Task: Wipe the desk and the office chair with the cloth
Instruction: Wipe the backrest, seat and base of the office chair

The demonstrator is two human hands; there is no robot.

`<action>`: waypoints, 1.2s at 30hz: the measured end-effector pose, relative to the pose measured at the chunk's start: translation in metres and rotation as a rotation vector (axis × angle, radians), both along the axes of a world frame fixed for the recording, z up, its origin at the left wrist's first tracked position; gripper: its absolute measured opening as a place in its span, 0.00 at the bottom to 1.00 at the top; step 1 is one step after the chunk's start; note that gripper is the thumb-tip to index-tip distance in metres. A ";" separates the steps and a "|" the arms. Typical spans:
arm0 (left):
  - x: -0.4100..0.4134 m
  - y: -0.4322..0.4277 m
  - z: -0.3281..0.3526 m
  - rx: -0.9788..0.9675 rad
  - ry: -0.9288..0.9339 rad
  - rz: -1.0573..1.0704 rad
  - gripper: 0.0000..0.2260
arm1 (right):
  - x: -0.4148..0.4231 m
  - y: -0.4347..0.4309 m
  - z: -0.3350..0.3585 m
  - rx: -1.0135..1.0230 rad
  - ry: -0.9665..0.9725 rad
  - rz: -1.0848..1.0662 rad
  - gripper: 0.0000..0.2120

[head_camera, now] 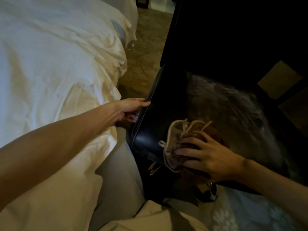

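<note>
- The room is dim. A patterned carpet in brown tones runs up the middle between a bed on the left and dark furniture on the right.
- The bed is covered in rumpled white bedding that takes up the whole left side, its edge hanging just beside the chair.
- A bluish patch shows on the bedding near the far corner. It is too blurred to tell whether it is print or lettering.
- The office chair is dark and glossy like leather, with a stitched seam along its near-left edge. The seat surface shows pale, streaky sheen across its middle.
- Behind the chair, the upper right is a large, nearly black mass. It is too dark to tell whether it is the desk.
- Tan panels framed by dark bars show at the far right.
- The cloth — brownish, with a lighter pinkish side and pale edging — lies bunched on the near part of the seat, its folds sticking out past the fingers.
- The right hand lies palm-down on the cloth, its fingers spread and bent over the wad, holding it against the seat.
- The left hand grasps the chair's left edge — thumb along the top of the seam, fingers curled underneath.
- A small chrome part glints under the seat's front edge.
- Pale fabric fills the lower middle, and a pale, flower-patterned surface lies at the lower right.
</note>
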State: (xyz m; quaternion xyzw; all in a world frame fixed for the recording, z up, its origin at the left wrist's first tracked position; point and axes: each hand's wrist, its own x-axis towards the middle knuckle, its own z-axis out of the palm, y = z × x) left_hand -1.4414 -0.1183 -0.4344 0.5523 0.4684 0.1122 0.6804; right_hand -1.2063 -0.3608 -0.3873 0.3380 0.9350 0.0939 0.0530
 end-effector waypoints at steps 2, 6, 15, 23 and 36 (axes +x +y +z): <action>-0.002 -0.002 0.000 -0.016 -0.008 0.002 0.02 | 0.001 -0.003 0.003 0.068 0.029 0.008 0.16; -0.006 -0.004 0.001 -0.059 -0.004 -0.037 0.08 | -0.042 0.013 0.010 0.152 0.028 0.011 0.21; -0.004 0.002 0.002 -0.103 -0.033 -0.077 0.05 | -0.076 0.012 -0.034 0.142 -0.065 0.058 0.10; 0.000 -0.005 0.002 -0.064 0.010 -0.015 0.14 | -0.010 -0.043 -0.034 0.254 0.054 0.037 0.06; -0.007 -0.009 0.007 -0.089 -0.103 -0.066 0.09 | -0.092 0.031 -0.026 0.154 -0.002 -0.059 0.17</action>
